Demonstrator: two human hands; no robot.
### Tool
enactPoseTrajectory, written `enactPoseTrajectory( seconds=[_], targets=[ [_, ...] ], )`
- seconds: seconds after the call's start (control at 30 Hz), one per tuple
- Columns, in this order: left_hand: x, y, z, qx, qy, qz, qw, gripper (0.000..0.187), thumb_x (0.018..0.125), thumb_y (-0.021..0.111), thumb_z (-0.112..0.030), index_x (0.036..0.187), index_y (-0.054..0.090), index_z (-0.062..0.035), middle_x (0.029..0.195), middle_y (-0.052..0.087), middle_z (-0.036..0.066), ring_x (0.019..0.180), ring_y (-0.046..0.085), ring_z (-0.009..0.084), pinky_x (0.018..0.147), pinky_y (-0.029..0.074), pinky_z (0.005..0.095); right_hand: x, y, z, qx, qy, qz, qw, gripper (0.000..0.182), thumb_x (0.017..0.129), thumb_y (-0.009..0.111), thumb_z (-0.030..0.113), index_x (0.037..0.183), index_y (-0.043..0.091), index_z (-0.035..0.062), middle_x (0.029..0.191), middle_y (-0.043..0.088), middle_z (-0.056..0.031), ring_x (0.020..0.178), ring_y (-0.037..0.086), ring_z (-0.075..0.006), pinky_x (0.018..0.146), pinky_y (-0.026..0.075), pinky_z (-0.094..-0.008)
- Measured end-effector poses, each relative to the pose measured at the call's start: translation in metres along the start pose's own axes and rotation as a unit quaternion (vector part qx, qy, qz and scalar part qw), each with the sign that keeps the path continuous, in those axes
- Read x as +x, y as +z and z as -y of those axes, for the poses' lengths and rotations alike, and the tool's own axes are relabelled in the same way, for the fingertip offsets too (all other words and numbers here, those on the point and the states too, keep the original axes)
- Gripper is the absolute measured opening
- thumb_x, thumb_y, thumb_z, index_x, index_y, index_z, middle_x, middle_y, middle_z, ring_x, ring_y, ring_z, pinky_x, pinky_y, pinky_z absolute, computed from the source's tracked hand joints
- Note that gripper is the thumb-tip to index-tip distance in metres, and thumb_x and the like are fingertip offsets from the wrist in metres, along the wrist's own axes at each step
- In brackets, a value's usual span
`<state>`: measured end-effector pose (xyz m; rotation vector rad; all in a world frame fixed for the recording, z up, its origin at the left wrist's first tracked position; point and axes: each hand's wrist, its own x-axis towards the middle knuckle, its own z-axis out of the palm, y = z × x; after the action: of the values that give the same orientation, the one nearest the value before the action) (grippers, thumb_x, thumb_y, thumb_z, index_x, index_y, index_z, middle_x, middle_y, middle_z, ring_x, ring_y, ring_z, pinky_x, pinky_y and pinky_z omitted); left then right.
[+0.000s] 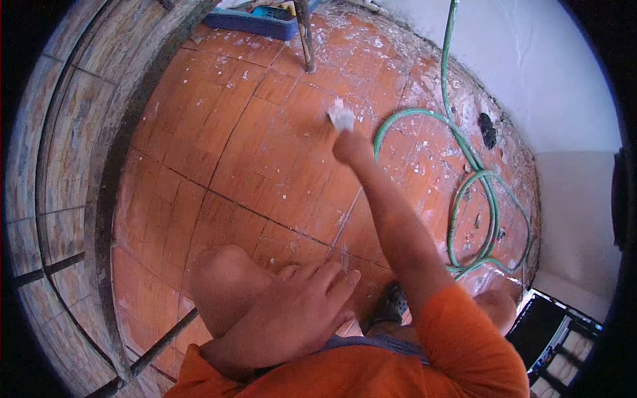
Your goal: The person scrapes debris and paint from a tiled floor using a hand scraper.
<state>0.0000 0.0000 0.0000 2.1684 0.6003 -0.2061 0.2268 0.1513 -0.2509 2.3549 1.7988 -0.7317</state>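
My right hand [352,147] is stretched out forward over the orange tiled floor [252,152], its fingers wrapped round a brush [341,117] with whitish bristles that point away from me. Close to my body, my left hand [308,302] rests by my bent knee, palm down with the fingers loosely spread and nothing seen in them. White specks and smears mark the tiles around the brush.
A green hose [491,205] lies coiled on the right. At the top stand a blue tray [252,24] with items in it and a thin post [305,40]. A stone-patterned surface [63,132] edges the left, a white wall [531,73] the right.
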Motion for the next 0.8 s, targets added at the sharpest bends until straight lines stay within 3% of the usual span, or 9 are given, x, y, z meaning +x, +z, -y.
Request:
enactPoseTrajectory(
  seconds=[0.07,0.13,0.2,0.3,0.43,0.53,0.63,0.7,0.8],
  targets=[
    [-0.001,-0.006,-0.002,0.003,0.018,-0.009,1.0,0.054,0.088,0.057,-0.032,0.131,0.042,-0.0036,0.124,0.048,0.021,0.114,0.049,0.0373,0.094,0.04,0.0489,0.007,-0.01,-0.001,0.025,0.029,-0.034,0.999,0.028,0.082,0.047,0.016,0.094,0.066,-0.0006,0.102,0.063,-0.0254,0.095,0.064,-0.0373,0.079,0.051,-0.045],
    [-0.006,-0.007,0.006,-0.018,0.015,0.0,1.0,0.054,0.088,0.057,-0.032,0.131,0.042,-0.0029,0.124,0.048,0.022,0.114,0.048,0.0374,0.094,0.041,0.0485,-0.017,0.007,-0.012,-0.016,-0.015,0.049,0.999,0.027,0.082,0.048,0.017,0.093,0.066,-0.0003,0.098,0.065,-0.0253,0.092,0.065,-0.0375,0.079,0.052,-0.046],
    [-0.005,-0.013,0.014,-0.028,0.016,-0.006,0.999,0.055,0.088,0.057,-0.032,0.131,0.042,-0.0021,0.124,0.048,0.022,0.114,0.048,0.0375,0.094,0.041,0.0482,-0.08,0.01,0.001,-0.015,0.049,0.073,0.996,0.032,0.087,0.045,0.018,0.106,0.063,0.0004,0.105,0.064,-0.0242,0.096,0.065,-0.0347,0.082,0.051,-0.0435],
    [-0.002,-0.014,0.022,-0.026,0.011,-0.029,0.999,0.055,0.088,0.056,-0.032,0.131,0.042,-0.0007,0.124,0.048,0.022,0.115,0.048,0.0369,0.095,0.041,0.047,-0.049,0.033,-0.018,-0.055,0.056,0.048,0.996,0.031,0.086,0.045,0.018,0.101,0.064,-0.0004,0.1,0.065,-0.0243,0.094,0.065,-0.035,0.079,0.052,-0.0449],
    [0.002,-0.013,0.024,-0.042,0.021,-0.004,0.999,0.053,0.09,0.054,-0.032,0.13,0.042,0.0002,0.123,0.049,0.022,0.114,0.048,0.0365,0.095,0.041,0.0457,0.052,0.001,-0.056,-0.076,-0.028,-0.087,0.993,0.028,0.084,0.045,0.018,0.092,0.065,-0.0001,0.095,0.065,-0.0233,0.086,0.065,-0.0385,0.075,0.052,-0.0475],
    [0.002,-0.012,0.033,-0.036,0.044,-0.016,0.998,0.051,0.09,0.053,-0.032,0.129,0.043,0.001,0.121,0.05,0.022,0.113,0.049,0.0363,0.094,0.042,0.0447,0.02,0.01,-0.068,-0.085,-0.099,-0.014,0.991,0.021,0.082,0.049,0.016,0.088,0.061,0.0002,0.083,0.065,-0.0204,0.075,0.065,-0.038,0.065,0.051,-0.0507],
    [0.005,-0.019,0.037,-0.034,0.035,-0.025,0.998,0.05,0.091,0.052,-0.032,0.127,0.044,0.0015,0.12,0.051,0.022,0.113,0.05,0.036,0.093,0.042,0.0439,-0.101,0.02,-0.007,-0.058,0.017,0.066,0.996,0.029,0.085,0.047,0.014,0.112,0.057,0.0089,0.084,0.065,-0.0209,0.08,0.066,-0.038,0.071,0.051,-0.0507],
    [0.008,-0.022,0.04,-0.044,0.019,-0.013,0.999,0.05,0.091,0.051,-0.033,0.127,0.044,0.0017,0.12,0.051,0.021,0.113,0.05,0.0357,0.092,0.043,0.0436,-0.14,0.028,0.033,-0.071,0.0,0.156,0.985,0.032,0.085,0.048,0.013,0.116,0.055,0.0101,0.084,0.065,-0.0217,0.08,0.066,-0.0377,0.068,0.052,-0.0506],
    [0.01,-0.022,0.041,-0.057,0.026,-0.002,0.998,0.051,0.091,0.051,-0.033,0.128,0.043,0.0014,0.123,0.049,0.021,0.115,0.048,0.0353,0.094,0.041,0.0449,-0.103,0.024,0.064,-0.042,-0.076,0.082,0.993,0.034,0.086,0.047,0.015,0.119,0.054,0.0105,0.084,0.065,-0.0221,0.081,0.066,-0.0369,0.067,0.053,-0.049]
  ],
)
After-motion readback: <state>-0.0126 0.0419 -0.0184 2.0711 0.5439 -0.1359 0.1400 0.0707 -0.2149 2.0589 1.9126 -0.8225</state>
